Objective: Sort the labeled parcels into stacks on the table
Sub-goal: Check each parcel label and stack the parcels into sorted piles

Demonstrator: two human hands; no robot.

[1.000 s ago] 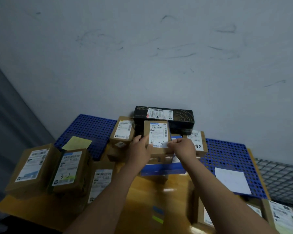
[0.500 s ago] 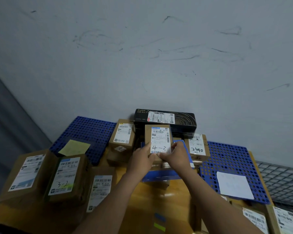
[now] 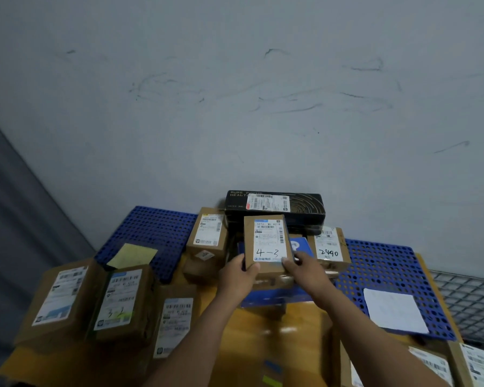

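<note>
Head camera shows both hands grasping the parcel marked 4-3 (image 3: 267, 241). The left hand (image 3: 236, 277) pinches its near left corner and the right hand (image 3: 305, 270) its near right corner, with the thumbs on the labelled top face and the other fingers curled out of sight below. Under the grip lie a blurred brown box (image 3: 273, 281) and a blue box (image 3: 266, 298). I cannot tell whether the parcel rests on them or is held just clear. Because the hold is only at the near edge, the far end has no support and could dip away from the hands. That would let it drop against the black box (image 3: 274, 205) just beyond the grip. The pile below looks narrow and uneven, so a release off centre could let the parcel slide off. Space is tight on both sides. The parcel marked 2490 (image 3: 329, 248) sits just outside the right hand, and another labelled parcel (image 3: 207, 233), perched on a box, sits just outside the left. A sideways shift of either wrist could knock one askew.
</note>
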